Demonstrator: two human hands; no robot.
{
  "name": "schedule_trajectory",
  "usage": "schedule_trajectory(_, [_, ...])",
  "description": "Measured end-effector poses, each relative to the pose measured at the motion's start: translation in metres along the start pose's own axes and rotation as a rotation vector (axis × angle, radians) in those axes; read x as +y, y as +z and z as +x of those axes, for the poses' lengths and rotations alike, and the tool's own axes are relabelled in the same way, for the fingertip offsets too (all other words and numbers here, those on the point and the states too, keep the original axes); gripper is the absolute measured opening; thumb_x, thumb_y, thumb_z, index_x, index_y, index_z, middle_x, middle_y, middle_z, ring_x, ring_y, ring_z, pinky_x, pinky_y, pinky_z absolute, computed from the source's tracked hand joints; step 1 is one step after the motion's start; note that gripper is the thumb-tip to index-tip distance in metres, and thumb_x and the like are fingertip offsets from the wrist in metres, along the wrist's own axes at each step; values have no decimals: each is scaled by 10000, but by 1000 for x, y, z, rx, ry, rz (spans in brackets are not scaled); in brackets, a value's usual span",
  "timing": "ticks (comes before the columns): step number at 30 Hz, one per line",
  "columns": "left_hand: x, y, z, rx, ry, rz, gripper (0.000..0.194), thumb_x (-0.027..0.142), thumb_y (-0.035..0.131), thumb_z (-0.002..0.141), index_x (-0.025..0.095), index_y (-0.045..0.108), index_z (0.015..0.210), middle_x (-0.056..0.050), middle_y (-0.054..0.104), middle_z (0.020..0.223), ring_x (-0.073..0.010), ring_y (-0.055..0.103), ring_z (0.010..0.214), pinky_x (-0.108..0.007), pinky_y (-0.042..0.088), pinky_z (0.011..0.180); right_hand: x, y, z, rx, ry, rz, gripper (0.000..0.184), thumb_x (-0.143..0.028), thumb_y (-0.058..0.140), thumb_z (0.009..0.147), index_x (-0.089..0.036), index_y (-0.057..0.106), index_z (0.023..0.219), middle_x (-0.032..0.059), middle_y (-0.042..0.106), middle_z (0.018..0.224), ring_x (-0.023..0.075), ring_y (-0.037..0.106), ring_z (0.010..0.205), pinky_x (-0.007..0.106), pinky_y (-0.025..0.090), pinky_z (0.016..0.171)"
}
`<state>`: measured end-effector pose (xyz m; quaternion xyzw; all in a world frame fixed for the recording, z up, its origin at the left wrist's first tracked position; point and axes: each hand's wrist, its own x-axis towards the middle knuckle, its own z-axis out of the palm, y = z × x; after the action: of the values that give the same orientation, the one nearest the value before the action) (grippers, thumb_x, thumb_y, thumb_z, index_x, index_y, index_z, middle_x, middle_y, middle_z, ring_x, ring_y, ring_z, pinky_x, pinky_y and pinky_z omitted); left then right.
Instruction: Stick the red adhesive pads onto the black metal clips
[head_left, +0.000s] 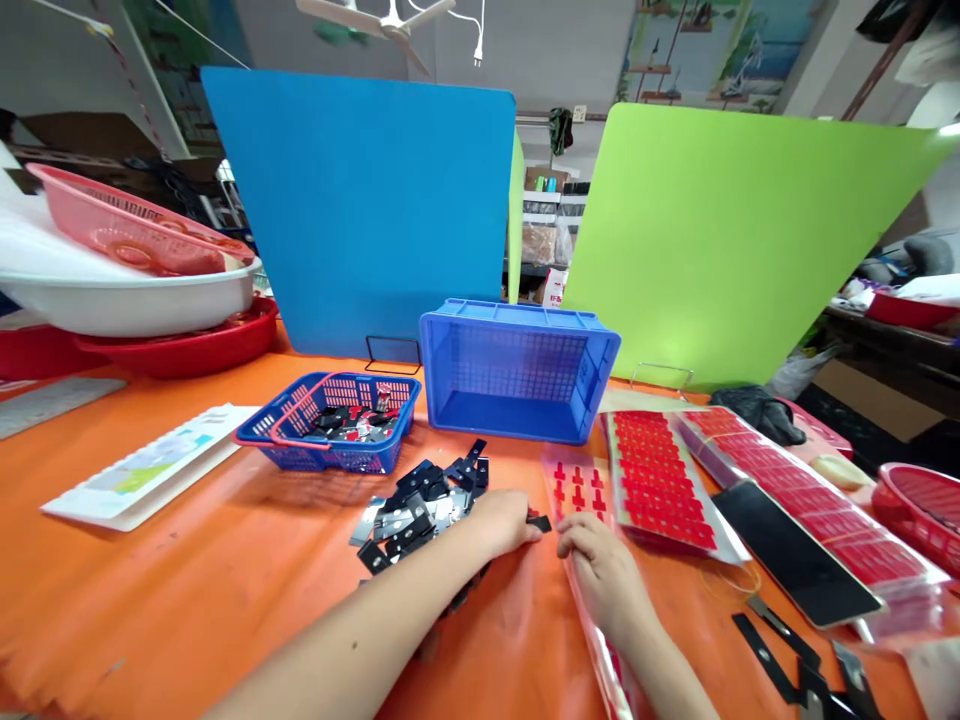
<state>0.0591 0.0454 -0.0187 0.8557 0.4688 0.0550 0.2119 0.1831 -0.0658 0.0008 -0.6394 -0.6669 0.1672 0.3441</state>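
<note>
We pinch a flat black metal strip (540,523) in our left hand (506,522), our right hand (596,568) touching the clear plastic sheet (568,482) of red cross-shaped pieces (577,497) beside it, grip unclear, a black strip heap (411,527) left of our grip

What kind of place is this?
Probably a small workshop: there's a pile of flat, metal-looking pieces, a clear sheet of red shapes and a blue plastic crate, all on one orange-covered table.

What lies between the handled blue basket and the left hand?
In the head view, a loose pile of flat black and silvery pieces lies between the blue basket and the left hand.
</note>
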Motion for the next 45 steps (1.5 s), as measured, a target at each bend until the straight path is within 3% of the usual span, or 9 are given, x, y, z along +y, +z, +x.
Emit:
schedule_trajectory(3, [-14, -10, -6, 14, 9, -29, 235, 402, 652, 537, 188, 566, 583, -50, 597, 627, -225, 569, 636, -267, 365, 553, 7, 0, 1, 9, 32, -35, 304, -91, 331, 746, -224, 602, 781, 31, 502, 1125, 170, 491, 999, 315, 392, 814])
schedule_trajectory(8, [-36, -30, -23, 100, -15, -148, 184, 357, 503, 702, 184, 567, 693, -30, 597, 699, -171, 557, 641, -234, 345, 537, 35, 2, 1, -41, 141, -154, 357, -197, 329, 815, -184, 481, 1137, 84, 519, 1158, 203, 465, 1068, 376, 335, 910])
schedule_trajectory(14, [-39, -26, -44, 20, -189, -988, 291, 438, 500, 718, 174, 537, 835, 38, 471, 581, -74, 402, 416, -185, 259, 394, 33, 18, -1, -235, 131, -261, 348, -297, 375, 824, -238, 499, 1143, 62, 426, 1275, 265, 315, 1199, 499, 205, 962])
schedule_trajectory(18, [-33, -14, -51, -51, -250, -1497, 202, 292, 559, 716, 165, 531, 870, 37, 442, 620, -35, 360, 454, -155, 246, 420, 16, 35, 1, -314, 44, -167, 368, -264, 387, 826, -281, 441, 1190, 20, 396, 1300, 245, 281, 1220, 537, 96, 984])
schedule_trajectory(23, [-29, -7, -57, -356, -288, -1972, 172, 161, 520, 715, 163, 523, 886, 22, 443, 665, -25, 356, 466, -145, 239, 421, 11, 41, 8, -95, 68, 155, 322, -283, 362, 840, -207, 482, 1128, 76, 522, 1160, 192, 462, 1076, 380, 330, 933])
schedule_trajectory(29, [-17, 4, -63, -645, -243, -1882, 183, 146, 534, 673, 154, 526, 855, 17, 486, 626, -27, 349, 444, -150, 225, 420, 3, 36, 10, -72, 122, 478, 269, -340, 415, 819, -192, 529, 1013, 72, 573, 1050, 185, 523, 976, 297, 415, 834])
schedule_trajectory(35, [-10, 5, -65, -442, -182, -1629, 366, 466, 493, 727, 135, 547, 874, -74, 622, 750, -42, 378, 457, -170, 278, 434, 4, 33, 10, -12, 172, 403, 208, -360, 453, 802, -182, 561, 808, 28, 577, 806, 161, 537, 781, 260, 416, 735])
schedule_trajectory(41, [-17, 2, -63, -299, -256, -1634, 300, 403, 561, 706, 141, 505, 839, -80, 634, 795, -59, 479, 480, -176, 355, 450, 29, 9, 7, 9, 239, 122, 246, -385, 407, 808, -205, 553, 888, 43, 609, 858, 186, 557, 816, 285, 410, 738])
schedule_trajectory(45, [-19, 3, -62, -266, -365, -1765, 313, 422, 542, 720, 155, 494, 875, -86, 619, 856, -107, 566, 599, -242, 449, 595, 48, -1, 2, -179, 222, -174, 205, -347, 423, 781, -224, 587, 795, 36, 621, 810, 198, 572, 765, 294, 412, 686])
